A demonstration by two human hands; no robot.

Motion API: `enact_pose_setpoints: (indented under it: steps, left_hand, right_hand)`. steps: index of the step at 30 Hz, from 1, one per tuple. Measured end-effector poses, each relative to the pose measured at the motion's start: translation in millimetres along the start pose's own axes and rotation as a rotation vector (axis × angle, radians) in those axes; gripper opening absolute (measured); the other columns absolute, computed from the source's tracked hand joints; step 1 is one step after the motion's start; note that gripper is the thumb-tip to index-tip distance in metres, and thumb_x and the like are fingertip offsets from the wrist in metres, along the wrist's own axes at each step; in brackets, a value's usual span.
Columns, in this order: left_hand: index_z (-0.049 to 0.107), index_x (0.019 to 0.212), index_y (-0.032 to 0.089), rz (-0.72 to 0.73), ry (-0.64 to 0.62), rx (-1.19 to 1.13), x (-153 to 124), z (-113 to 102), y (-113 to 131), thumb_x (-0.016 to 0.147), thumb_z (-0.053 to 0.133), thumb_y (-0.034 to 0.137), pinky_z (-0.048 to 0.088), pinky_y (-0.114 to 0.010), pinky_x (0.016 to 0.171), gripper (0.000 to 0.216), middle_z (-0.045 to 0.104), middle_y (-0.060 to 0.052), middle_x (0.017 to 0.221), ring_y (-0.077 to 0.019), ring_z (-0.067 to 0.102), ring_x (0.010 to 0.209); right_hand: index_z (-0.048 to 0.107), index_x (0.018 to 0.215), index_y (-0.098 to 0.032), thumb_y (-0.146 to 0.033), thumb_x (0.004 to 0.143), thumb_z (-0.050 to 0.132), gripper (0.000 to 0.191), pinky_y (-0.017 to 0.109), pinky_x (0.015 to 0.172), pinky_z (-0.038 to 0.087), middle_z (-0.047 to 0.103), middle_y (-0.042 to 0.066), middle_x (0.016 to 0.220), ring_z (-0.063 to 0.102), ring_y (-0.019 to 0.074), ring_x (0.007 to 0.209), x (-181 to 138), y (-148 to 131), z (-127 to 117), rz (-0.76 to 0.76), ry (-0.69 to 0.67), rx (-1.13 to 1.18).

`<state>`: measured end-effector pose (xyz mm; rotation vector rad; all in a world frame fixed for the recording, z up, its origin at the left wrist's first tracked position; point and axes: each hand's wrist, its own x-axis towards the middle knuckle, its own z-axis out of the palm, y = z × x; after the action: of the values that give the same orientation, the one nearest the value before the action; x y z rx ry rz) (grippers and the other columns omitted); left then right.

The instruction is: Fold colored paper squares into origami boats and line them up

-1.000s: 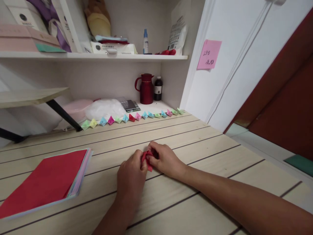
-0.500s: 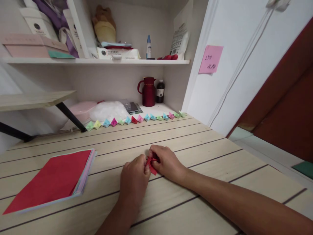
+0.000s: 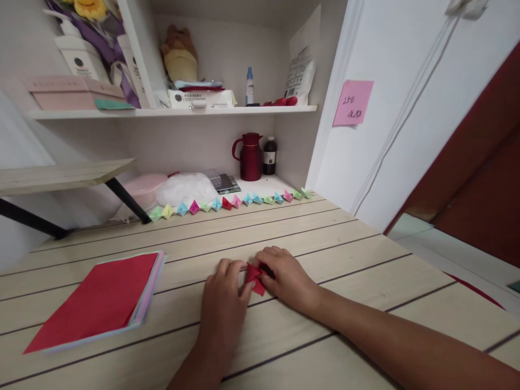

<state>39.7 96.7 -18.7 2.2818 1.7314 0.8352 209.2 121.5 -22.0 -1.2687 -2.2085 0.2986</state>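
Observation:
Between my hands, on the wooden tabletop (image 3: 333, 276), is a small piece of folded red paper (image 3: 255, 279). My left hand (image 3: 225, 292) pinches its left side between thumb and fingers. At the paper's right side, my right hand (image 3: 286, 276) grips it with thumb and bent fingers, which hide part of the folds. To the left lies a stack of coloured paper (image 3: 95, 300) with a red sheet on top.
Along the table's back edge runs a row of small folded paper pieces (image 3: 194, 207) in several colours. Behind it stand a dark red jug (image 3: 251, 157) and a brown bottle (image 3: 269, 156). A small raised shelf (image 3: 65, 176) on black legs is at the left.
Both hands have loosened and flattened a little around the red paper, so more of its folded shape shows. The whole view has shifted slightly.

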Motion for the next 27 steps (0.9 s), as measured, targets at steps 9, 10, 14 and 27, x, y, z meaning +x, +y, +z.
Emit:
enact_pose_setpoints:
  steps: [9,10,14,27]
  left_hand:
    - [0.065,0.098,0.022,0.099,-0.061,0.169,7.6,0.4,8.6,0.084,0.054,0.013,0.04,-0.035,0.078,0.02,0.067,-0.002,0.092,-0.0205,0.061,0.086]
    - [0.065,0.098,0.023,0.113,-0.069,0.206,7.4,-0.2,9.5,0.084,0.052,0.01,0.039,-0.035,0.077,0.023,0.067,-0.002,0.09,-0.0206,0.061,0.086]
    - [0.068,0.101,0.025,0.178,-0.131,0.337,5.1,-2.7,10.6,0.086,0.046,0.007,0.04,-0.035,0.073,0.031,0.066,-0.003,0.089,-0.0204,0.061,0.082]
    - [0.046,0.14,0.021,0.14,-0.27,0.207,10.2,-22.5,-37.3,0.085,0.061,0.029,0.035,-0.05,0.106,0.058,0.052,-0.012,0.142,-0.0298,0.048,0.128]
  right_hand:
    - [0.054,0.081,-0.021,-0.003,0.069,0.058,0.022,0.029,0.075,0.033,0.06,-0.002,0.078,0.051,0.0169,0.079,2.6,-1.7,1.2,0.023,0.021,0.061]
    - [0.053,0.081,-0.021,-0.003,0.069,0.058,0.023,0.029,0.075,0.033,0.059,-0.002,0.079,0.051,0.0168,0.079,2.4,-1.8,1.5,0.026,0.027,0.062]
    - [0.055,0.081,-0.021,0.001,0.067,0.056,0.026,0.027,0.075,0.036,0.058,0.0,0.087,0.053,0.0162,0.084,0.7,-0.3,2.6,0.005,0.041,0.088]
    - [0.073,0.09,-0.026,-0.01,0.078,0.065,0.022,0.036,0.091,0.041,0.067,0.002,0.107,0.06,0.0201,0.099,-3.6,13.1,-23.3,-0.1,-0.123,0.071]
